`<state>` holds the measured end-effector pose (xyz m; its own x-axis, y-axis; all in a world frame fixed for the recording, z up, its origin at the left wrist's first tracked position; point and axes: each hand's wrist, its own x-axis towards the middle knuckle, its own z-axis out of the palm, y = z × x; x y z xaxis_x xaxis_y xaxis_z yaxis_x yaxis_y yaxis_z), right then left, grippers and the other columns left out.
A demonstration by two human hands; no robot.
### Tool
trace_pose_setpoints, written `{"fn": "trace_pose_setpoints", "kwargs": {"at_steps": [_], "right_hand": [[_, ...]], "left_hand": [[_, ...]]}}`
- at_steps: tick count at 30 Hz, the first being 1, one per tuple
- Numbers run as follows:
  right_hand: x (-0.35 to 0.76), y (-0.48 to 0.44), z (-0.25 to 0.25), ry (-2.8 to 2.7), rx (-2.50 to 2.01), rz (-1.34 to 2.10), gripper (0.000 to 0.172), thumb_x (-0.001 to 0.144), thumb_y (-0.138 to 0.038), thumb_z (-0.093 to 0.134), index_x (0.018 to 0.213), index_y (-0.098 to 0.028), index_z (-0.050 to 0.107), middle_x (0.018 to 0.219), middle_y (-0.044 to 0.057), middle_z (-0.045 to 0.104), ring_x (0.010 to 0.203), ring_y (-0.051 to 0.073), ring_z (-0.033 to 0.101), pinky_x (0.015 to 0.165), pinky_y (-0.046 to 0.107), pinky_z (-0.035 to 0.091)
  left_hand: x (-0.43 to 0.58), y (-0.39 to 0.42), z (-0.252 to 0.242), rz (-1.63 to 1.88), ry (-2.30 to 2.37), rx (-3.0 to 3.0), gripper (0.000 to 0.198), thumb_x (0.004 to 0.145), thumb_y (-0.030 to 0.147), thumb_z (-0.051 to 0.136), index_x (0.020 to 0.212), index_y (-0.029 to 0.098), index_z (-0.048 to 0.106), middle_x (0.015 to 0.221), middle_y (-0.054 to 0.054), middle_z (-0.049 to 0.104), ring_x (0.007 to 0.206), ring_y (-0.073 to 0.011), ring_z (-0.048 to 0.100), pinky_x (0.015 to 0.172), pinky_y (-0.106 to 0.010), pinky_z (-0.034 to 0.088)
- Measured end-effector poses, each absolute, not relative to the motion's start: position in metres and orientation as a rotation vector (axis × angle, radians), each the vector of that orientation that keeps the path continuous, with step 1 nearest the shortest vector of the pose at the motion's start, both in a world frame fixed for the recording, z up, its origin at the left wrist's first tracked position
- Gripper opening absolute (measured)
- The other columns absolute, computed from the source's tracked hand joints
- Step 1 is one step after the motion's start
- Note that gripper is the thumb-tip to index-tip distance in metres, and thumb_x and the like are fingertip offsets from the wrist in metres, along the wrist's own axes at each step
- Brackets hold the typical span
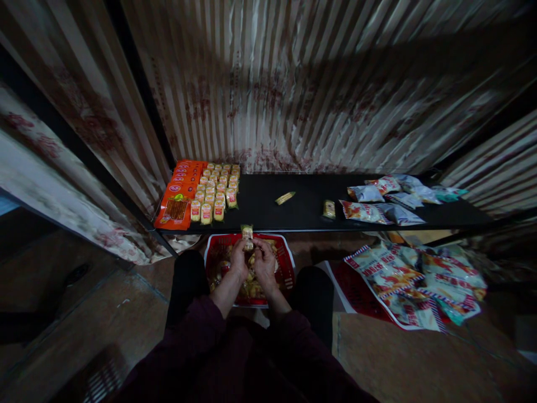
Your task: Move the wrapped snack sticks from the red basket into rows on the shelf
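We note the packet [247, 236] above the basket [286, 267], its near end between the fingertips of the left hand [238, 262] and right hand [264, 263], its far end projecting beyond them. We see both hands' fingers narrowed onto it.

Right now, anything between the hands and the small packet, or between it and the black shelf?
Nothing visible: the left hand and right hand hold the small packet, with nothing seen between it and the black shelf's front edge.
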<state>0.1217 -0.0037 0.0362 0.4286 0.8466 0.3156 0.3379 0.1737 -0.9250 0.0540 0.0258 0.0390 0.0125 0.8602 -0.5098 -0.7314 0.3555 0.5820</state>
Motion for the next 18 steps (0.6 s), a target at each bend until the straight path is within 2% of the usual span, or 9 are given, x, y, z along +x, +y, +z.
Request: {"fn": "trace_pose_setpoints", "kwargs": {"at_steps": [9, 18], "right_hand": [[0.122, -0.006, 0.039, -1.179, -1.396, 0.49, 0.028, 0.076, -0.016, 0.042, 0.09, -0.019, 0.066, 0.097, 0.007, 0.067, 0.095, 0.018, 0.06, 0.092, 0.037, 0.045], [0.12, -0.008, 0.045, -1.196, -1.4, 0.459, 0.03, 0.075, -0.014, 0.042, 0.09, -0.02, 0.066, 0.096, 0.007, 0.067, 0.094, 0.018, 0.06, 0.091, 0.038, 0.046]], "left_hand": [[0.053, 0.026, 0.052, 1.137, 0.91, 0.0, 0.008, 0.069, 0.021, 0.063, 0.071, 0.014, 0.062, 0.064, -0.002, 0.063, 0.063, -0.0142, 0.059, 0.067, -0.026, 0.048], [0.052, 0.027, 0.054, 1.149, 0.838, -0.049, 0.006, 0.067, 0.019, 0.063, 0.07, 0.014, 0.061, 0.062, -0.001, 0.061, 0.059, -0.0129, 0.057, 0.068, -0.026, 0.049]]}}
